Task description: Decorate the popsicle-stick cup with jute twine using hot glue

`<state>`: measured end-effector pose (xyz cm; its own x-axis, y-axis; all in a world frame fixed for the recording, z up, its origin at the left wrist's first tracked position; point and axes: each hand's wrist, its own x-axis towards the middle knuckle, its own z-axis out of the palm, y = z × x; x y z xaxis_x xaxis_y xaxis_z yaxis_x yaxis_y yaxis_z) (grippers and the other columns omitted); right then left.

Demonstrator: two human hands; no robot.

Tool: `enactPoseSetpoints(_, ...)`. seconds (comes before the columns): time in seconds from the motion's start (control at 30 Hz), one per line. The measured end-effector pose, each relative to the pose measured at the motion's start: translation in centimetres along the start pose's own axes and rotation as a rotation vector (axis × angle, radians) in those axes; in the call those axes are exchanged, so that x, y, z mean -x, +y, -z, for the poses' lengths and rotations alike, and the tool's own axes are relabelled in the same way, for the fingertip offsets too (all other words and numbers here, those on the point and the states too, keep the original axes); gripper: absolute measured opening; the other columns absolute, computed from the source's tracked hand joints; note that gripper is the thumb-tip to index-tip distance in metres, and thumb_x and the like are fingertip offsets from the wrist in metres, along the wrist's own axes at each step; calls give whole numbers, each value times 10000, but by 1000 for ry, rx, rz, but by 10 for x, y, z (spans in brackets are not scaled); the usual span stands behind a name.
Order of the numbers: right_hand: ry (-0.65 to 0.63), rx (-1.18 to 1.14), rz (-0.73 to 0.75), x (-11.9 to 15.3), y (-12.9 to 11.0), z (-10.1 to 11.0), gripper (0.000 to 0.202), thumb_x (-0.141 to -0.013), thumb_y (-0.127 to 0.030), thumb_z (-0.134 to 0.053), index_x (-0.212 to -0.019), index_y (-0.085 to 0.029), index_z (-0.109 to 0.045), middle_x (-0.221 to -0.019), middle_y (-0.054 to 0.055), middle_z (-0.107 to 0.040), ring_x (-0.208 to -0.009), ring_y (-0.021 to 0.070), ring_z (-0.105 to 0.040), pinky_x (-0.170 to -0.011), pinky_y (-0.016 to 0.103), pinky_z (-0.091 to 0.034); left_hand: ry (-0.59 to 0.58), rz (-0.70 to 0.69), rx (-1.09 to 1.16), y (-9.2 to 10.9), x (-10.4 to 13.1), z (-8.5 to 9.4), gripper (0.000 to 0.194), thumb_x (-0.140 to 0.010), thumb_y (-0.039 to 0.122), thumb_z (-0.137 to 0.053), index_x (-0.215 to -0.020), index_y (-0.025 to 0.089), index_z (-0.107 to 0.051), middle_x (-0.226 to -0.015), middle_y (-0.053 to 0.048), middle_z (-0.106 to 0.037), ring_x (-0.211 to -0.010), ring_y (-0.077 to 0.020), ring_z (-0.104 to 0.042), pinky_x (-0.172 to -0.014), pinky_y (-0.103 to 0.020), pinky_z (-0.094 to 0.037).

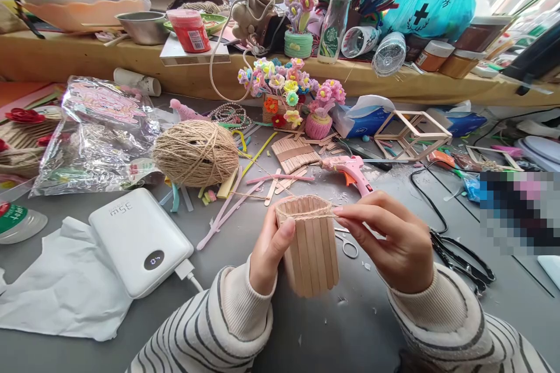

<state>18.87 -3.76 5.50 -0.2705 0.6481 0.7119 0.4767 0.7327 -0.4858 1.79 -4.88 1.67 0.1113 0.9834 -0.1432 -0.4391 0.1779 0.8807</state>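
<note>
A small cup built of upright wooden craft sticks (312, 253) is in the middle, raised in front of me. My left hand (269, 250) is closed round its left side, thumb on the front near the rim. Jute twine (312, 215) runs round the top of the cup. My right hand (387, 239) pinches the twine with thumb and index finger just right of the rim. From the cup a strand leads back left towards a big ball of jute twine (195, 153).
A pink glue gun (350, 172) and loose craft sticks (295, 154) lie behind the cup. Small scissors (349, 246) lie under my right hand, black pliers (464, 259) farther right. A white power bank (140, 243) stands left. Crocheted-looking flowers (289, 84) line the back, below a crowded ledge (184, 78).
</note>
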Motion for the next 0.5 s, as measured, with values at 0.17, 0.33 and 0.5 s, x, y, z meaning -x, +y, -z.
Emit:
enactPoseSetpoints(0.17, 0, 1, 1, 0, 0, 0, 231, -787, -4, -610, -952, -160, -651, -790, 15, -616, -680, 76, -555, -598, 195, -484, -16, 18, 5, 2, 0, -1, 643, -673, 648, -626, -1097, 171, -538, -1173, -109, -626, -1172, -343, -512, -1005, -461, -358)
enactPoseSetpoints(0.33, 9, 14, -2, -1, 1, -1, 226, -784, -9, -616, -948, -159, -655, -781, 14, -615, -671, 77, -555, -583, 193, -486, -5, 39, 11, 0, 0, 0, 633, -685, 649, -616, -1092, 169, -553, -1197, -111, -612, -1217, -347, -478, -1042, -470, -327)
enactPoseSetpoints(0.5, 8, 25, -3, -1, -1, -1, 217, -776, -11, -622, -926, -163, -662, -771, 10, -623, -663, 79, -562, -589, 192, -501, 5, 48, 9, -2, 0, 2, 605, -708, 643, -595, -1075, 163, -565, -1172, -113, -612, -1196, -351, -487, -1036, -482, -326)
